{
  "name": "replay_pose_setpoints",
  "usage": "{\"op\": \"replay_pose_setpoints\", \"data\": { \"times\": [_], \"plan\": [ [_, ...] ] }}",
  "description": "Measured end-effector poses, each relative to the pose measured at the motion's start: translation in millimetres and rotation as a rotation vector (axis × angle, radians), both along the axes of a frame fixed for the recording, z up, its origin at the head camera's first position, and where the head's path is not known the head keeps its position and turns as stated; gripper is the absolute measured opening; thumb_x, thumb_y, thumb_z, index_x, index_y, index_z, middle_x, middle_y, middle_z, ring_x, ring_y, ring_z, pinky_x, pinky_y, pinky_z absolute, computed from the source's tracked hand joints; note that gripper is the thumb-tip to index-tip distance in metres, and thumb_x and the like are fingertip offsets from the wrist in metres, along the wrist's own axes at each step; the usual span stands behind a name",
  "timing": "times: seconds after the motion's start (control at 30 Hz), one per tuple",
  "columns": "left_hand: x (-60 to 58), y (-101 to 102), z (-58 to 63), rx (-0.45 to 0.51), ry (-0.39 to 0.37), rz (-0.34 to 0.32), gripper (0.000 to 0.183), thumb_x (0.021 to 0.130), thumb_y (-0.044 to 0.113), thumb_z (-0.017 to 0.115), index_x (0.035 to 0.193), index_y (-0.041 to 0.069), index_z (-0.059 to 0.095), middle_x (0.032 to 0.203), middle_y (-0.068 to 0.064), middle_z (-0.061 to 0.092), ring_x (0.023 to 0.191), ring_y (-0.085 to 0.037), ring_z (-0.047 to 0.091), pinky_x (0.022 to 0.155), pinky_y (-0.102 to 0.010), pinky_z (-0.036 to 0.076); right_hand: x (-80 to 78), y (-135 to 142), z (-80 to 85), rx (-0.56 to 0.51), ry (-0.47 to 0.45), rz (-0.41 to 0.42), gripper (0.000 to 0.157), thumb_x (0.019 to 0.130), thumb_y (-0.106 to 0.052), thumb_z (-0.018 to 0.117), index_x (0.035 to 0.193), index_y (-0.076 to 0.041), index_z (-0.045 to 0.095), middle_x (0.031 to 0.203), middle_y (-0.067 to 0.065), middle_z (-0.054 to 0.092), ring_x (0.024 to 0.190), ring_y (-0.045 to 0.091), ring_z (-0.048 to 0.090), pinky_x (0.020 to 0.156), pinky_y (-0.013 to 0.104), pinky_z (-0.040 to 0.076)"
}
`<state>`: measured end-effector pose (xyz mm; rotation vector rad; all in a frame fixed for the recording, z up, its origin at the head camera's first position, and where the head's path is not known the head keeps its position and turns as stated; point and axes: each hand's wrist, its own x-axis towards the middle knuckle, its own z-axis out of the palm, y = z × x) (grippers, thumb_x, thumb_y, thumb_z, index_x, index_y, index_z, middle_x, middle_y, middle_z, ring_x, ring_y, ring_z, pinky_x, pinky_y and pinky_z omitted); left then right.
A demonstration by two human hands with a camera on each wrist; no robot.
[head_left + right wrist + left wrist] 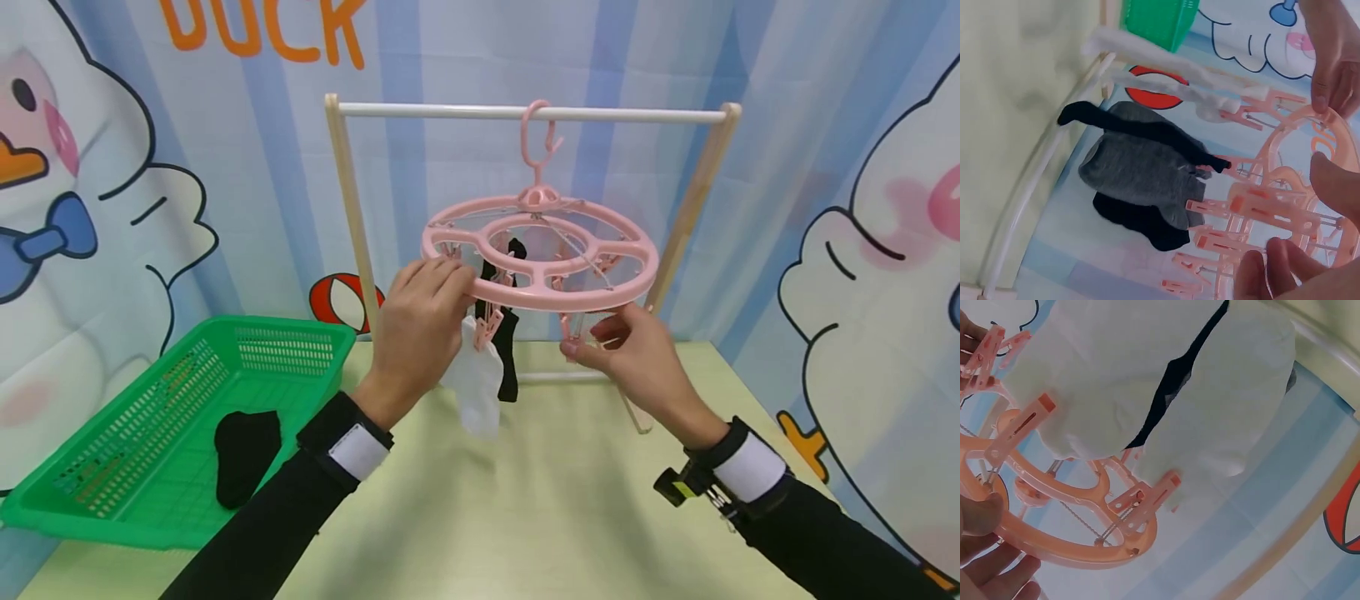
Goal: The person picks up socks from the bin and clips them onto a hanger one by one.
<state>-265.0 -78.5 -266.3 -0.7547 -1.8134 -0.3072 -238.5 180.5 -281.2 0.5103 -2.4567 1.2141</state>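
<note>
A pink round clip hanger [540,296] hangs by its hook from a white rail. My left hand [423,329] grips its front-left rim, thumb and fingers curled round it. Beneath the front-right rim is my right hand [637,362], its thumb and fingertips apart around a pink clothespin [1272,209]; no squeeze on it shows. White socks [1104,375] hang from clips near my left hand. Behind them a black sock [507,358] hangs, and the right wrist view also shows a grey sock [1141,162] clipped up.
A green plastic basket [183,367] stands at the left of the table, with a black sock [246,454] inside. The wooden rack's right post [693,208] and its white top rail [435,111] frame the hanger. A duck-print curtain [262,167] hangs behind.
</note>
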Motion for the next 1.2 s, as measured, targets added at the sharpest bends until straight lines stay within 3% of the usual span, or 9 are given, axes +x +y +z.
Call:
{"op": "replay_pose_setpoints", "data": {
  "times": [0.1,0.23,0.63,0.8,0.97,1.1,1.2],
  "plan": [
    [-0.9,-1.4,-2.1,-0.009,-0.019,0.010,0.018,0.086,0.005,0.074,0.102,0.000,0.068,0.104,-0.013,0.069,0.102,-0.026,0.061,0.097,-0.041,0.045,-4.1,-0.9,3.6,-0.011,-0.075,0.097,0.040,0.085,-0.022,0.077,0.115,-0.003,0.059,0.101,0.013,0.063,0.094,0.023,0.061,0.082,0.043,0.053],
    [-1.2,-3.2,-4.9,-0.011,-0.054,0.005,0.020,0.086,0.007,0.074,0.104,0.000,0.068,0.107,-0.013,0.069,0.104,-0.026,0.060,0.096,-0.042,0.046,-6.6,-1.0,6.3,-0.020,-0.133,0.176,0.022,0.088,-0.018,0.074,0.104,-0.004,0.066,0.097,0.008,0.068,0.095,0.020,0.064,0.081,0.043,0.054],
    [-3.0,-6.5,-9.9,-0.003,-0.085,-0.004,0.023,0.086,0.007,0.074,0.106,0.000,0.067,0.106,-0.013,0.068,0.104,-0.025,0.059,0.093,-0.042,0.048,-5.2,-4.5,3.9,-0.049,-0.129,0.185,0.027,0.090,-0.020,0.072,0.112,-0.009,0.062,0.093,0.005,0.071,0.090,0.015,0.066,0.081,0.044,0.053],
    [-1.6,-9.8,-10.8,-0.015,-0.113,0.024,0.032,0.087,0.009,0.074,0.116,0.001,0.067,0.112,-0.014,0.066,0.108,-0.027,0.058,0.097,-0.043,0.045,-4.4,-4.3,3.2,-0.078,-0.160,0.200,0.027,0.089,-0.023,0.073,0.109,-0.008,0.063,0.092,0.007,0.072,0.090,0.015,0.067,0.083,0.045,0.053],
    [0.9,-15.1,-10.1,-0.026,-0.143,0.030,0.042,0.086,0.012,0.075,0.125,0.004,0.064,0.118,-0.016,0.065,0.112,-0.029,0.057,0.099,-0.046,0.044,-2.8,-2.8,3.2,-0.074,-0.170,0.151,0.029,0.086,-0.025,0.076,0.104,-0.006,0.063,0.094,0.006,0.071,0.089,0.015,0.067,0.082,0.045,0.053],
    [-1.3,-28.9,-7.9,-0.015,-0.166,0.030,0.040,0.089,0.014,0.072,0.126,0.003,0.063,0.116,-0.016,0.065,0.110,-0.030,0.058,0.096,-0.048,0.046,-0.4,-2.9,3.4,-0.098,-0.190,0.134,0.031,0.085,-0.026,0.077,0.103,-0.006,0.063,0.095,0.006,0.069,0.088,0.016,0.066,0.082,0.044,0.053],
    [-10.4,-56.4,-9.6,0.042,-0.205,0.083,0.032,0.092,0.015,0.068,0.121,0.000,0.064,0.104,-0.017,0.069,0.097,-0.030,0.063,0.091,-0.049,0.048,0.0,-3.5,4.2,-0.112,-0.187,0.157,0.031,0.085,-0.026,0.077,0.104,-0.006,0.063,0.096,0.007,0.069,0.089,0.016,0.066,0.083,0.044,0.053]
  ]
}}
